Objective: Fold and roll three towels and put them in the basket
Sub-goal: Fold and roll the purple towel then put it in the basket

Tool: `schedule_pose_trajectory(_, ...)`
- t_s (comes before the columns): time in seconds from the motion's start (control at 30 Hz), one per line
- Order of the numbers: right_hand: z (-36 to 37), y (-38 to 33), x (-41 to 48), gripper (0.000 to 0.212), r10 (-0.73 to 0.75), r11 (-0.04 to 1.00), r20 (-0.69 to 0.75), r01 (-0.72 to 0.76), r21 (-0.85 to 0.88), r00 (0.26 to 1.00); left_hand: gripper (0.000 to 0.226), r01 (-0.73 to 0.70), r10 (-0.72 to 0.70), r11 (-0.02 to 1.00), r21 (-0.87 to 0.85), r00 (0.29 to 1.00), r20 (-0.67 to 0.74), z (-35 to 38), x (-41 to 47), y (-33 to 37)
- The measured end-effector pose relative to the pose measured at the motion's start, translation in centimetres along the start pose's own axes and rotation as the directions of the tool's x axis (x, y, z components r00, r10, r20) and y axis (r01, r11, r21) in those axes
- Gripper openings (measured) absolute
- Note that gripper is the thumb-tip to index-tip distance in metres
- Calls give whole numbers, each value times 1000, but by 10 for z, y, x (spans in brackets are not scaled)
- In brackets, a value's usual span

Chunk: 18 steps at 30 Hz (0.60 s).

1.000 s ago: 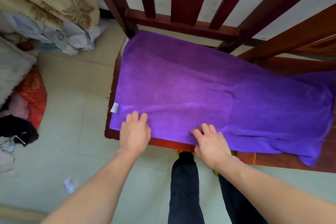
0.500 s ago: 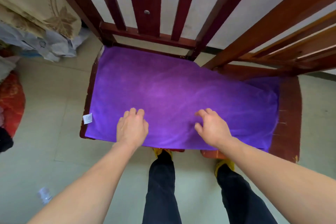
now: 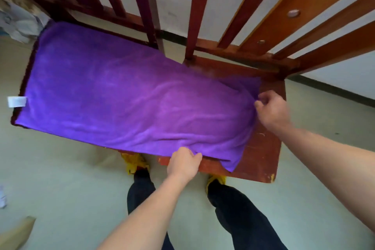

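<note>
Head view. A purple towel (image 3: 129, 97) lies spread lengthwise along the seat of a red-brown wooden bench (image 3: 261, 148), covering all of the seat but its right end, where bare wood shows. A white label (image 3: 17, 101) sticks out from the towel's left short edge, past the seat's left end. The cloth is mostly flat, with shallow creases running toward its right end.

Your left hand (image 3: 183, 163) is at the towel's near long edge, close to the right corner; its grip is pressed together on that hem, thumb on top of the cloth and fingers curled beneath, and the fabric bunches slightly at this point. Just to the right of it, the towel's near right corner droops in a point over the bare seat.

Your right hand (image 3: 273, 108) is at the towel's right short edge, toward the far corner; its fingers are curled, pinching the cloth, which puckers beside the knuckles.

Behind the seat rise the bench's slanted back slats (image 3: 191, 16), before a white wall. Below the seat's front edge you see your dark trousers (image 3: 239, 209) and yellow shoes (image 3: 134, 163) on the pale floor (image 3: 60, 178).
</note>
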State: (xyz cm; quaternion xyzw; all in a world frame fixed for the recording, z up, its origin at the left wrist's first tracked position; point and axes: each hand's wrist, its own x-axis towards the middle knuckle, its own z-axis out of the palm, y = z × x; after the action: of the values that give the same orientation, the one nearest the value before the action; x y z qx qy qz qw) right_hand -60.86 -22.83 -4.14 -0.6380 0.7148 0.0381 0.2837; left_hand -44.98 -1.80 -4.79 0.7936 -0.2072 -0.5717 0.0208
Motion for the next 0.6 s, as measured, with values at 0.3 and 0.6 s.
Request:
schedule_pose_trajectory(0.3,20,-8,74,22,235,868,299,-339,364,925,30,300,-388,531,-793,917,88,87,28,36)
schedule_pose_trajectory(0.6,-5,57,43,24,289,861,141,-321,394,947,9,120,-428,360,-925,902,-50,80,-14,48)
